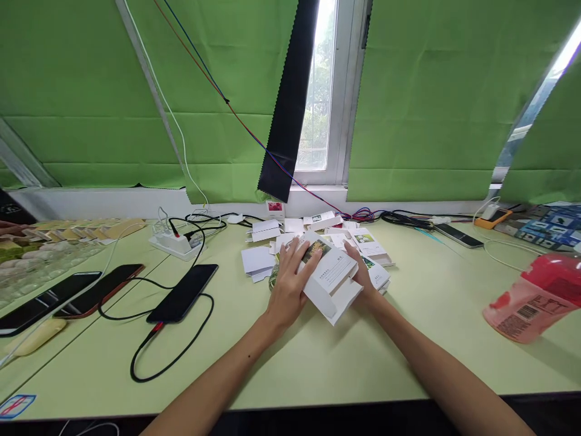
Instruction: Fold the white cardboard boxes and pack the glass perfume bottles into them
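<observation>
Two bare hands work a small white carton [329, 275] over a pale green worktop [318, 363], seen from the person's own head camera. The left hand [290, 287] lies flat on the carton's near-left side, its fingers [303, 257] spread and reaching over the printed top panel. The right hand [363, 272] grips the far-right edge, fingers curled around it and mostly hidden behind the card, so their exact hold cannot be told. The carton sits tilted at the middle of the worktop, one open flap hanging toward the viewer.

Behind and beside it lies a loose heap of flat white carton blanks [290, 233], some printed with small photographs. To the left, a black phone [184, 292] rests face down, plugged into a black cable [154, 357] that loops across the surface; two more phones [72, 297] lie further left, near a white power strip [175, 242]. At the right edge a pink plastic bottle [535, 297] lies on its side. Green cloth [431, 97] covers the window behind, with a strip of black fabric [288, 103] hanging at the centre.
</observation>
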Available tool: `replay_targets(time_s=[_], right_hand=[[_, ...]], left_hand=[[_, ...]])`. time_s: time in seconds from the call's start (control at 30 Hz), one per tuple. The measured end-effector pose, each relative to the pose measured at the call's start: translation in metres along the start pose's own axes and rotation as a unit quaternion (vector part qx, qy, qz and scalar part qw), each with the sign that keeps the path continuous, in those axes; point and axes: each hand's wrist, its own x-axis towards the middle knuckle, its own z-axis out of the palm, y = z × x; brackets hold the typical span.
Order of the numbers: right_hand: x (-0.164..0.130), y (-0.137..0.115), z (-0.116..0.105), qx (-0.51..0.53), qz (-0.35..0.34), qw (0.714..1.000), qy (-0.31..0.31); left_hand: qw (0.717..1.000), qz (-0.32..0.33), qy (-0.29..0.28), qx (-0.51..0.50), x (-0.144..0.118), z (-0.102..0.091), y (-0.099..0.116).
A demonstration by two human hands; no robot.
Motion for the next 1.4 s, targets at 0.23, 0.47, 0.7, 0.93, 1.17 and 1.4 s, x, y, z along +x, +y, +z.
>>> replay_targets(time_s=[0.23,0.47,0.7,0.93,1.17,1.4], right_hand=[[-0.008,-0.007,0.005,0.035,0.044,0.992,-0.113],[-0.008,-0.008,0.010,-0.003,-0.006,0.995,-0.100],[-0.007,-0.008,0.012,0.013,-0.078,0.996,0.051],[-0.002,-0.006,0.010,-0.007,-0.112,0.981,0.158],[-0.009,-0.008,0.015,-0.063,-0.123,0.982,0.129],[-0.013,-0.007,0.015,-0.114,-0.143,0.975,0.127]], left_hand=[[0.999,-0.033,0.027,0.020,0.000,-0.008,-0.004],[0.993,-0.113,0.024,-0.003,0.000,-0.010,-0.006],[0.986,-0.095,0.136,-0.003,0.009,-0.014,0.000],[0.983,-0.117,0.111,-0.090,0.009,-0.013,0.005],[0.989,-0.065,0.042,-0.129,0.004,-0.012,0.007],[0.986,-0.085,0.007,-0.140,-0.001,-0.010,0.005]])
